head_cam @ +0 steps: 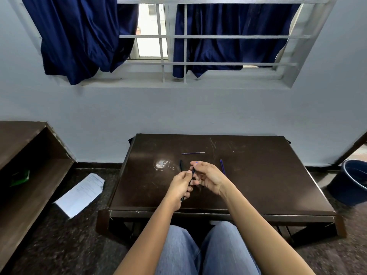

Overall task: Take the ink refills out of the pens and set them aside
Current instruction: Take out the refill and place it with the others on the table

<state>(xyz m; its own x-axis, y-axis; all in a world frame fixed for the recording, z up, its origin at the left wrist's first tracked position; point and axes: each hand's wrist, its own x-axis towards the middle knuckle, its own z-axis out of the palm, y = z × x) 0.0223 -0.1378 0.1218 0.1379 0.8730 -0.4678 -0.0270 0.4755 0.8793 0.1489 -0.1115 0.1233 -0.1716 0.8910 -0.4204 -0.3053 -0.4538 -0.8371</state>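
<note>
- Sitting at a low dark table (258, 187), the person holds both hands together above its middle, with a dark pen (191, 180) between them.
- The left hand (181, 187) is clenched around the pen's lower barrel; the pen's near end pokes out below the fist, toward the person.
- The pen's long axis runs from that near end up and slightly rightward, away from the person, toward the right hand.
- The right hand (208, 178) curls just beside the left, its fingertips (195, 164) pinching the pen's far end; a small blue bit shows at the pinch. Whether that is the refill or the pen's tip cannot be told.
- A second dark pen piece (181, 165) lies on the table just beyond the left hand's knuckles, its long axis pointing away from the person.
- A loose purple refill (192, 153) lies farther beyond the grip, crosswise, its pale tip pointing right.
- Two more purple refills (222, 166) lie side by side just right of the right hand, running nearly front to back, partly hidden by the wrist.
</note>
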